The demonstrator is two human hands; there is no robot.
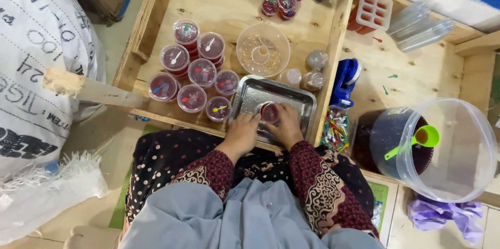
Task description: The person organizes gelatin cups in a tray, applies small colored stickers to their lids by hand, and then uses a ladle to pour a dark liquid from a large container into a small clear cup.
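I see my left hand (242,133) and my right hand (285,126) both curled around one little red cup (269,113) in the shiny metal tray (250,95) at the near edge of the wooden crate (219,4), beside many lidded cups (192,74).

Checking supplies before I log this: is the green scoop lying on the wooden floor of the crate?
No: the green scoop rests inside the big clear bucket, over the dark liquid.
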